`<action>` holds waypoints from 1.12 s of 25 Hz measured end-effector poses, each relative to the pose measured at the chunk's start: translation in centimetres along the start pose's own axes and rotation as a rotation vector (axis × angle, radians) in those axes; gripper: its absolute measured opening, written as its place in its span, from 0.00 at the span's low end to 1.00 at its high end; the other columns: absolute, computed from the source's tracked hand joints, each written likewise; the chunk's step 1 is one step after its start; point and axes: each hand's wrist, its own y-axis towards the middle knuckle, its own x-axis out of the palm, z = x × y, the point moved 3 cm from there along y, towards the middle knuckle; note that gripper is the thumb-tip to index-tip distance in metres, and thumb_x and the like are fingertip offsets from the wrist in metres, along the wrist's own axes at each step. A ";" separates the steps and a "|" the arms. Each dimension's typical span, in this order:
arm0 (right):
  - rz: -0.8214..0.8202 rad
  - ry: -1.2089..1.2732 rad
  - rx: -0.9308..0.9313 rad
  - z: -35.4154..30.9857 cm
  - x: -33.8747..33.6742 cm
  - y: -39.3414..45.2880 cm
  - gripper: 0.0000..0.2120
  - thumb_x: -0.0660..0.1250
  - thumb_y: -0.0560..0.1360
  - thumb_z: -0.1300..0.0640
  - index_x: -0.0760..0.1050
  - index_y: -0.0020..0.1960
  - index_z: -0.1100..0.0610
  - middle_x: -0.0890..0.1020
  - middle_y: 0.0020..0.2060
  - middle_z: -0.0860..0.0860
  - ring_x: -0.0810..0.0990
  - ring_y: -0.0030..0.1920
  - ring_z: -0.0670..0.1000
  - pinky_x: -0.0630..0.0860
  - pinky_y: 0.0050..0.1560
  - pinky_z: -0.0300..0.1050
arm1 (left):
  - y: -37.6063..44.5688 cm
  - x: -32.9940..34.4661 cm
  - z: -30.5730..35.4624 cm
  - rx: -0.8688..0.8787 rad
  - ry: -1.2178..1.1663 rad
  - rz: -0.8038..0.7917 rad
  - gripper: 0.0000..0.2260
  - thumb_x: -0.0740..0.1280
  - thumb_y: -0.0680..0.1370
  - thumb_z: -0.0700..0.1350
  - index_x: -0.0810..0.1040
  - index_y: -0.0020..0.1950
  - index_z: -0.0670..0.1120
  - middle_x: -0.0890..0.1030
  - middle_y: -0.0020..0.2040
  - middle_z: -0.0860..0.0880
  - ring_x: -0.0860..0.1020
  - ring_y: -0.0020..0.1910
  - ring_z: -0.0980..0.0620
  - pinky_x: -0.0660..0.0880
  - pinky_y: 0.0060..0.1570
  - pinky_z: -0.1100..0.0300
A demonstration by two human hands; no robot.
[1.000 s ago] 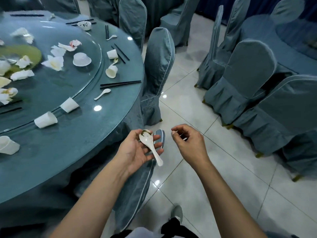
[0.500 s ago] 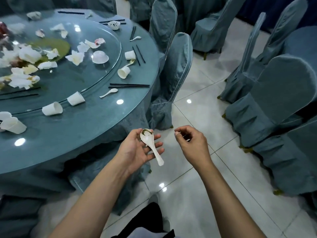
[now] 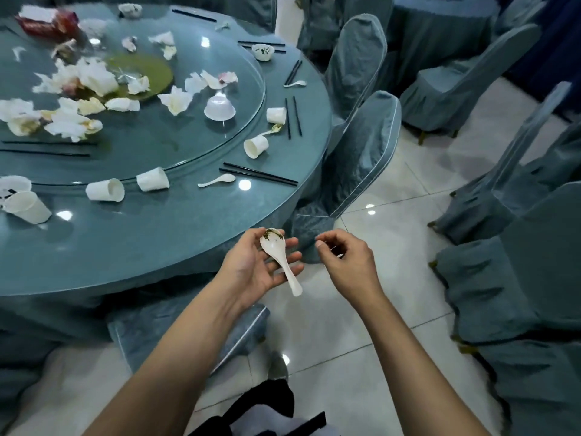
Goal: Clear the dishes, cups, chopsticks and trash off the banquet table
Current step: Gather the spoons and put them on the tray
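— Where's the soup spoon?
— A white soup spoon [image 3: 278, 254] lies across the left hand [image 3: 256, 267], bowl up with greenish scraps in it, handle sticking out past the fingers toward five o'clock. The palm faces up, fingers loosely spread under it, thumb by the bowl — all held just off the edge of the bench [image 3: 157, 234].
— And the right hand?
— The right hand [image 3: 344, 262] hovers just beside it at three o'clock, fingers curled inward with thumb and forefinger close; whether it pinches anything, I cannot tell.
— What remains on the bench?
— At eleven o'clock from the hands: tipped paper cups [image 3: 105, 190], a second spoon [image 3: 217, 180], pairs of black chopsticks [image 3: 259, 174]. Farther, at ten o'clock, crumpled napkins [image 3: 72, 121] and an upturned bowl [image 3: 219, 107] sit on the glass turntable [image 3: 151, 143].
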 end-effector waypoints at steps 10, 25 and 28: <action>-0.146 0.009 -0.071 -2.3 3.2 10.9 0.03 0.71 0.77 0.54 0.83 0.46 0.48 0.84 0.41 0.44 0.81 0.43 0.42 0.75 0.45 0.36 | 4.6 1.3 6.2 0.078 -0.131 0.083 0.14 0.59 0.81 0.47 0.78 0.59 0.40 0.85 0.53 0.37 0.82 0.46 0.39 0.84 0.42 0.44; -0.535 -0.045 -0.164 -3.1 10.7 27.3 0.02 0.71 0.77 0.53 0.82 0.46 0.48 0.83 0.38 0.46 0.81 0.41 0.44 0.80 0.47 0.43 | 13.8 1.6 12.3 0.252 -0.350 0.324 0.15 0.59 0.81 0.47 0.78 0.59 0.39 0.85 0.54 0.38 0.82 0.46 0.40 0.84 0.43 0.46; -0.634 -0.087 -0.192 -2.4 12.1 30.4 0.02 0.71 0.78 0.52 0.82 0.47 0.49 0.83 0.39 0.45 0.81 0.42 0.45 0.80 0.47 0.44 | 15.6 2.1 12.5 0.294 -0.424 0.382 0.15 0.60 0.81 0.47 0.78 0.60 0.39 0.83 0.58 0.37 0.81 0.46 0.40 0.83 0.44 0.46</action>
